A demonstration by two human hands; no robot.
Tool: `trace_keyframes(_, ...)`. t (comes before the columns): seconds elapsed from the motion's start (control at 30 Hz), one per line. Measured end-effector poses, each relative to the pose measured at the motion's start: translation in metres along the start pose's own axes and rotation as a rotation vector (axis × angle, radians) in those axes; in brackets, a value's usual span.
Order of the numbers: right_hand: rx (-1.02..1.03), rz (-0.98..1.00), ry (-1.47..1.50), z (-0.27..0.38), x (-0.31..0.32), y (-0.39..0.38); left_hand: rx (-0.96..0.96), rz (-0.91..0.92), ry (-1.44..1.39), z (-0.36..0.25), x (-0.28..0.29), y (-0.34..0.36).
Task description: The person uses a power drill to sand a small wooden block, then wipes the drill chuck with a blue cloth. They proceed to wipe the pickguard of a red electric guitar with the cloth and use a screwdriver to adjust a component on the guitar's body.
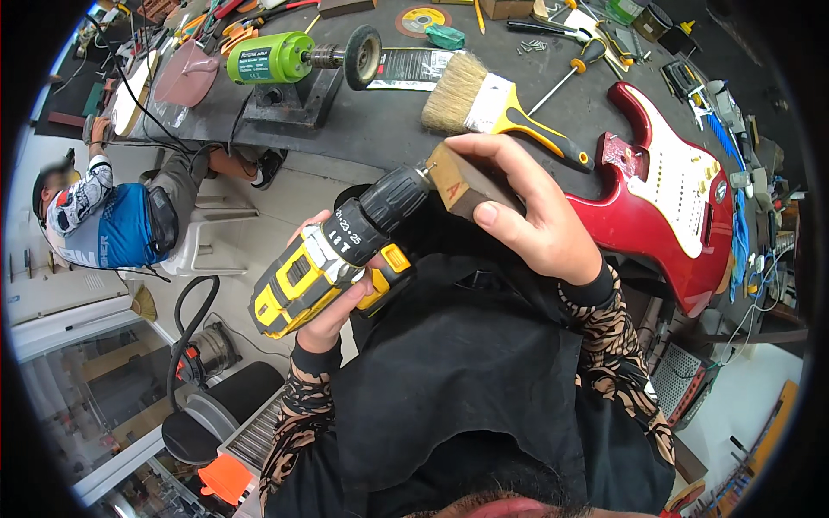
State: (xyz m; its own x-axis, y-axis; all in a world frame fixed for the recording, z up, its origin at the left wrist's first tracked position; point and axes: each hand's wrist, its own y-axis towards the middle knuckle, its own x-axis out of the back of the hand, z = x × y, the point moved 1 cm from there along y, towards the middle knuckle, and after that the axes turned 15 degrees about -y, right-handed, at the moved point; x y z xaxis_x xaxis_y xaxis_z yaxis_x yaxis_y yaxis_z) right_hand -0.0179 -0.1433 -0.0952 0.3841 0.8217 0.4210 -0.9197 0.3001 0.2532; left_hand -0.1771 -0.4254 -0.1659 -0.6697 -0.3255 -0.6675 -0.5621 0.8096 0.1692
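1. Left hand (pixel 332 306), fingers clamped round the grip of the yellow-and-black cordless drill (pixel 332 259); chuck points toward 2 o'clock.
2. Right hand (pixel 527 216), fingers closed on the small brown wooden block (pixel 462 186), held in the air just below the worktop (pixel 371 121) edge, against the chuck tip. Bit not visible; hole depth cannot be told, so drilling looks under way, not finished.
3. Surroundings: wide bristle brush (pixel 484 102) at 12 o'clock, red electric guitar body (pixel 682 198) at 3 o'clock, green bench motor (pixel 285 59) at 11 o'clock. Nothing blocks the drill.

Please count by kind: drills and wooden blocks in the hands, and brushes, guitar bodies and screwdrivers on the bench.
Yellow drill, in left hand: 1
Wooden block, in right hand: 1
Paintbrush: 1
Red guitar body: 1
Screwdriver: 1
Total: 5
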Motion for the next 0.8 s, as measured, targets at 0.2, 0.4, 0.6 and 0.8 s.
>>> trace_keyframes(0.2,-0.037,0.099,0.186,-0.009,0.004,-0.002,-0.054,-0.113,0.351,0.011,0.005,-0.009)
trace_keyframes(0.4,-0.168,0.043,0.476,0.000,-0.004,-0.006,-0.140,-0.064,0.629,0.012,0.007,-0.014)
trace_keyframes(0.6,-0.213,0.014,0.533,0.005,-0.012,-0.005,-0.213,-0.042,0.927,0.014,-0.014,-0.016)
trace_keyframes(0.8,-0.236,-0.038,0.524,0.011,-0.021,-0.006,-0.244,-0.026,1.037,0.013,-0.023,-0.018)
